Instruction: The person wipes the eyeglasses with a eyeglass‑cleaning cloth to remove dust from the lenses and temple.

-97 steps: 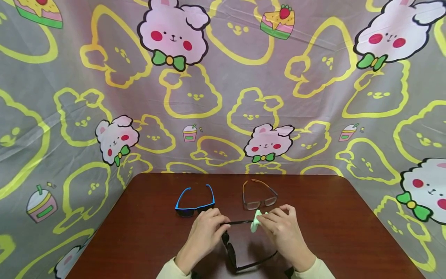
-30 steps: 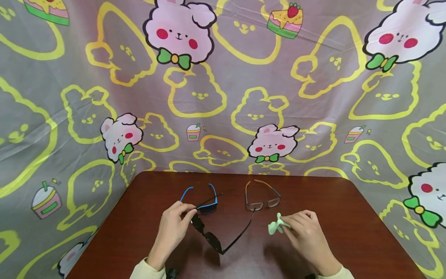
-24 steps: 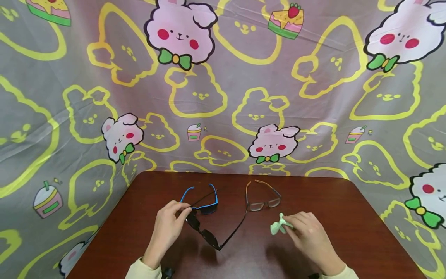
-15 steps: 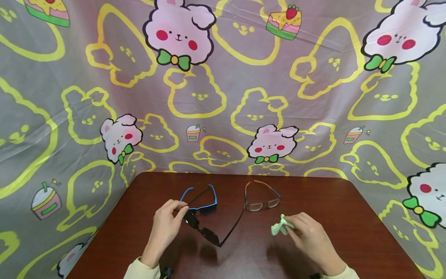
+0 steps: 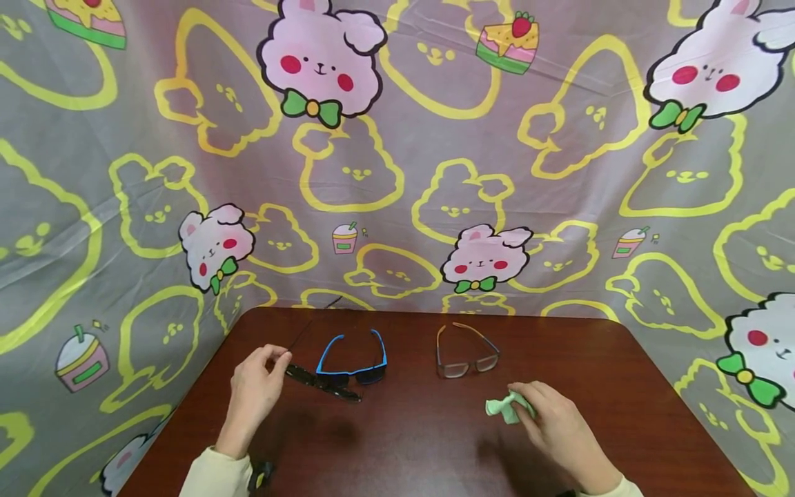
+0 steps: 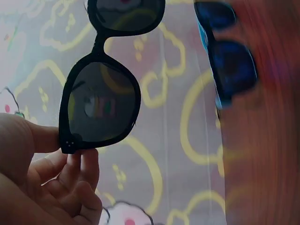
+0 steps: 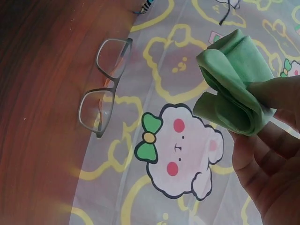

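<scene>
Black sunglasses point(image 5: 323, 384) hang in the air at the left, pinched near one hinge corner by my left hand point(image 5: 253, 386). In the left wrist view, the thumb and fingers grip the frame's corner beside a dark lens point(image 6: 104, 103). A folded light green cloth point(image 5: 511, 407) is pinched between thumb and fingers of my right hand point(image 5: 555, 424), above the right part of the table. The right wrist view shows the cloth point(image 7: 236, 82) bunched into soft folds. The fingertips behind it are partly hidden.
Blue-framed sunglasses point(image 5: 352, 373) lie on the brown table point(image 5: 422, 442), just behind the black pair. Clear eyeglasses point(image 5: 467, 366) with orange-brown temples lie right of them. A patterned curtain point(image 5: 397, 172) hangs behind the table.
My left hand has carried the black sunglasses leftward and turned them, so they lie nearly level in view. My right hand has moved rightward with the cloth, away from the sunglasses.
</scene>
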Available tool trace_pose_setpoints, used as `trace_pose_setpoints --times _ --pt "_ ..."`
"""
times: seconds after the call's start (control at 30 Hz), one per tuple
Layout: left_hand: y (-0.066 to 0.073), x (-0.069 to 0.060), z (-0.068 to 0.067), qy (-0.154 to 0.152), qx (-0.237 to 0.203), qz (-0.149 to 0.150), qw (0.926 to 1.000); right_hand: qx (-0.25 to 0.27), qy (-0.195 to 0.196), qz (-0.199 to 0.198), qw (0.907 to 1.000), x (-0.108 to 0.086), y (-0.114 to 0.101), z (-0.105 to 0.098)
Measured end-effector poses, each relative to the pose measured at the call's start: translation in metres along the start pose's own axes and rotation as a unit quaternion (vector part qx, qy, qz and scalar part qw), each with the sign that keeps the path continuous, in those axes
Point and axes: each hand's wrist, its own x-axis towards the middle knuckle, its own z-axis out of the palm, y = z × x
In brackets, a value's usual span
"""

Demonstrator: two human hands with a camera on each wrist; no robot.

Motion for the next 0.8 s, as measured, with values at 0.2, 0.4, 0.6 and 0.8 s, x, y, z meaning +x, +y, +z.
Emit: trace_pose_setpoints --times 0.2,0.4,0.6,0.8 --pt "-0.027 0.013 -0.011 0.002 0.016 -0.046 0.9988 0.016 -0.008 0.017 0.9997 -0.006 0.001 0.001" --pt "-0.046 0.02 -0.02 0.005 0.03 -0.066 0.9973 0.027 -0.011 0.024 0.9993 -0.012 0.001 0.001" --pt "-0.059 0.028 -0.033 -0.023 0.048 -0.078 0.9955 0.028 -0.013 0.026 0.9992 -0.013 0.0 0.002" --pt "-0.07 0.036 -0.037 -0.058 0.059 -0.103 0.9912 0.038 -0.028 0.03 0.9984 -0.013 -0.004 -0.001"
